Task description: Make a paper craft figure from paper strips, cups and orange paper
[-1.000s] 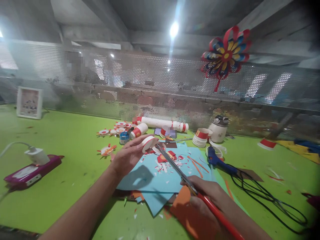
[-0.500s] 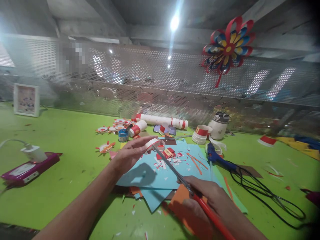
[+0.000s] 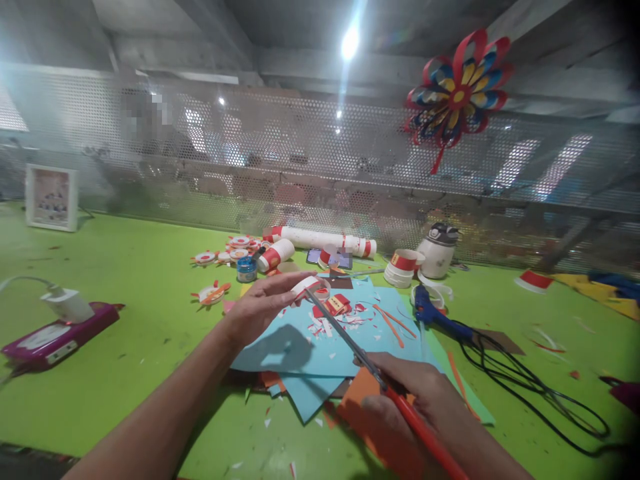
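Note:
My left hand [image 3: 265,303] pinches a white paper-cup ring [image 3: 306,287] with a thin red line on it, held above the light blue paper sheets [image 3: 320,360]. Closed round the red handles of a pair of scissors [image 3: 350,343] is my right hand [image 3: 415,390]. The long metal blades reach up to the ring and their tips meet its edge. Below, a red paper piece with a yellow label [image 3: 336,307] lies among small red and white scraps. Thin orange strips [image 3: 395,325] rest to the right of them.
A blue glue gun [image 3: 435,317] with a looped black cable lies to the right. Stacked cut cups [image 3: 400,267] stand near a white jar [image 3: 437,250]. At the back are a long white tube [image 3: 320,240] and flower-like cup pieces [image 3: 240,250]. A purple power strip [image 3: 60,337] sits at left.
The ring has turned slightly in my left hand, and the scissors' tips have shifted a little along its edge. Both hands stay almost in place.

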`<state>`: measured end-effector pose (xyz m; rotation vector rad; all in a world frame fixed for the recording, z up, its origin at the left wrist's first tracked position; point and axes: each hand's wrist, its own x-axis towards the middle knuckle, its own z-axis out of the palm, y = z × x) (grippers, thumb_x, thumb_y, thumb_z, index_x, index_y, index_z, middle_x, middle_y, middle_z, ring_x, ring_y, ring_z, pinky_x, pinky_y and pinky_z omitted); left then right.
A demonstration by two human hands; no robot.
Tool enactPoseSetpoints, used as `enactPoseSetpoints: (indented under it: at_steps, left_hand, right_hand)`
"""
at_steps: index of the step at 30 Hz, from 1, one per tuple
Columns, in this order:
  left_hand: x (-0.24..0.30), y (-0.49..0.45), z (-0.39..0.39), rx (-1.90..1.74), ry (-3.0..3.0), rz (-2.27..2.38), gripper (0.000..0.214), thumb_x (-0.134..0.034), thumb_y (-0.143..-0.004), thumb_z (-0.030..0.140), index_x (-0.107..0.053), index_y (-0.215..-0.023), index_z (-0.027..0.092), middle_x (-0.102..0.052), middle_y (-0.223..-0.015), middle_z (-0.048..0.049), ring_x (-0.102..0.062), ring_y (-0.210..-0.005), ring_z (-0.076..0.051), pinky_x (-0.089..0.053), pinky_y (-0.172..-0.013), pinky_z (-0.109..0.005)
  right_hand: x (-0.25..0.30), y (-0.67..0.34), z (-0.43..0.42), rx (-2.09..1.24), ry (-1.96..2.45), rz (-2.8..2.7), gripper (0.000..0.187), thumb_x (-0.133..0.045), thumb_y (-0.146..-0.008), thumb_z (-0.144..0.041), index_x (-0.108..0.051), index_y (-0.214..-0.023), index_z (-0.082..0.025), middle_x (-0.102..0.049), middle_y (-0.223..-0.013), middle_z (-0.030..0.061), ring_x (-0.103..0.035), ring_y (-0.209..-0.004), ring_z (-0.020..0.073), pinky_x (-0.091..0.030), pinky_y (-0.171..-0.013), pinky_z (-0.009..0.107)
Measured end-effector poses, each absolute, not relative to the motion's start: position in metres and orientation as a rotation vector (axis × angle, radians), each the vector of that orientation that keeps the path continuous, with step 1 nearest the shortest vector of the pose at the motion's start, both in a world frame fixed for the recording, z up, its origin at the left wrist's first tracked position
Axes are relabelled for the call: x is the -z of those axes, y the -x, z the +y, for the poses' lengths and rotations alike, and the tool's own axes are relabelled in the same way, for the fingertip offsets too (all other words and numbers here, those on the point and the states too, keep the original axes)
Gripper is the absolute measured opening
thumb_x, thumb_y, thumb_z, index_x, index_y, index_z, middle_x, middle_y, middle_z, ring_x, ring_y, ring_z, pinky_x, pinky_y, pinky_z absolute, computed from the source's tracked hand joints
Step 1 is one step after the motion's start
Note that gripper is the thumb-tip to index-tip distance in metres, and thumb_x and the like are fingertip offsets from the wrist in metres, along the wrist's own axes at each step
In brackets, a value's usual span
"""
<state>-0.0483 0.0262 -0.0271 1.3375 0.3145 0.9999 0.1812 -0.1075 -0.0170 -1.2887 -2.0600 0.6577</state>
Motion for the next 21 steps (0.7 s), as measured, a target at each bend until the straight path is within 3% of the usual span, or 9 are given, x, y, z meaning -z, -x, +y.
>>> enactPoseSetpoints:
  at_steps: [4, 13, 21]
  left_hand:
    - [0.0277, 0.048, 0.0259, -1.002, -1.328, 0.297, 0.039, -0.062, -0.079, 0.022, -0.064, -0.118, 0.016, -0.061, -0.124, -0.0147, -0.051, -0.119, -0.032, -0.034, -0.099, -0.044]
    - [0.0269, 0.0498, 0.0273, -0.986, -1.378, 0.345, 0.039, -0.063, -0.079, 0.023, -0.064, -0.118, 0.017, -0.059, -0.127, -0.0151, -0.048, -0.122, -0.033, -0.031, -0.103, -0.046]
    - [0.0224, 0.051, 0.0216, -0.941, -1.432, 0.365, 0.037, -0.056, -0.084, 0.021, -0.062, -0.12, 0.017, -0.06, -0.127, -0.0104, -0.044, -0.125, -0.034, -0.028, -0.105, -0.045]
  right_hand:
    - [0.0168, -0.1827, -0.1055, -0.673, 1.266, -2.107, 0.027, -0.051, -0.086, -0.042, -0.065, -0.086, -0.02, -0.068, -0.085, 0.0034, -0.06, -0.072, 0.0176, -0.046, -0.058, 0.023]
    - [0.0111, -0.1785, -0.1138, -0.564, 1.391, -2.102, 0.032, -0.047, -0.088, -0.045, -0.065, -0.092, -0.02, -0.067, -0.079, 0.0022, -0.058, -0.069, 0.0171, -0.044, -0.057, 0.023]
    - [0.0188, -0.1761, -0.1126, -0.515, 1.475, -2.103, 0.03, -0.046, -0.087, -0.043, -0.058, -0.073, -0.02, -0.064, -0.072, 0.0011, -0.057, -0.066, 0.0167, -0.042, -0.057, 0.023]
